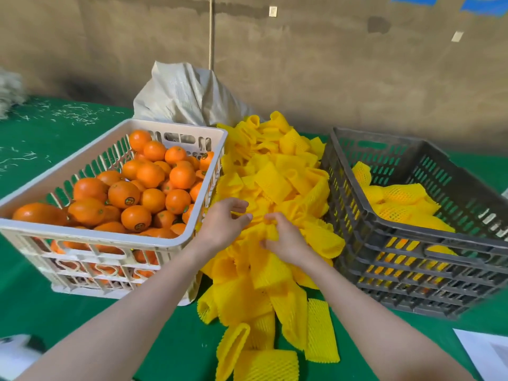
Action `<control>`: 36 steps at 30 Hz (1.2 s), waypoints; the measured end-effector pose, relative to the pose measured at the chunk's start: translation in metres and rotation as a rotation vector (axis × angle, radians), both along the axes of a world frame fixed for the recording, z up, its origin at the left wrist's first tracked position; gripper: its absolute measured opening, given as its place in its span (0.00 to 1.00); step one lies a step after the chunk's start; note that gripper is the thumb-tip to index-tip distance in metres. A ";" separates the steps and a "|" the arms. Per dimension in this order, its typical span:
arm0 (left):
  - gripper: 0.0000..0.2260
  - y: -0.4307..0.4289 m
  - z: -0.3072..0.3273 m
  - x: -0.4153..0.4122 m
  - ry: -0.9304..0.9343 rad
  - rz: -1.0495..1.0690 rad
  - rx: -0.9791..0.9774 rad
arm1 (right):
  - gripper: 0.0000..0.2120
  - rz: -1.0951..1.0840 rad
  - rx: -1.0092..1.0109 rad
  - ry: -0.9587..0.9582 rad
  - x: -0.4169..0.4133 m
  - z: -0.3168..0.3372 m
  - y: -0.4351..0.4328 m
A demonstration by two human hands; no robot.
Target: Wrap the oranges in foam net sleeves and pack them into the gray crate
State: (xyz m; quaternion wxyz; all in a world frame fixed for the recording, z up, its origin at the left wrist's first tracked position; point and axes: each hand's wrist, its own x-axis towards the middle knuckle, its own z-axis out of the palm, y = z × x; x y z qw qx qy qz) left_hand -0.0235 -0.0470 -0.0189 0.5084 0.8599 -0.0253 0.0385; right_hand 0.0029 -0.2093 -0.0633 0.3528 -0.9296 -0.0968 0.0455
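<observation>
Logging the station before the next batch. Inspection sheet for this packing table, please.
Surface: green cloth covers the table.
Job's things: white crate heaped with oranges, left; sleeve pile, centre; gray crate, right, holding wrapped oranges.
Clutter: pale shreds far left; paper near right; sack behind the white crate.
Grippers: right hand grips a sleeve in the pile; left hand curled on the pile, grip unclear.
Cables: one cord hangs down the wall.
Surroundings: brown wall, blue signs top right.
</observation>
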 end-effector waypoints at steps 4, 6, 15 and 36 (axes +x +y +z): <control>0.26 0.002 0.006 -0.005 0.311 -0.030 -0.191 | 0.19 0.042 0.384 -0.134 -0.009 0.051 0.001; 0.15 0.003 0.010 -0.007 0.387 -0.098 -0.278 | 0.16 0.046 0.425 -0.135 -0.014 0.063 0.006; 0.15 0.045 0.024 -0.014 -0.334 -0.042 0.140 | 0.16 0.279 -0.096 -0.486 -0.017 0.091 0.061; 0.08 0.249 -0.017 0.108 0.183 0.051 1.257 | 0.09 0.366 0.005 -0.405 0.023 0.081 0.169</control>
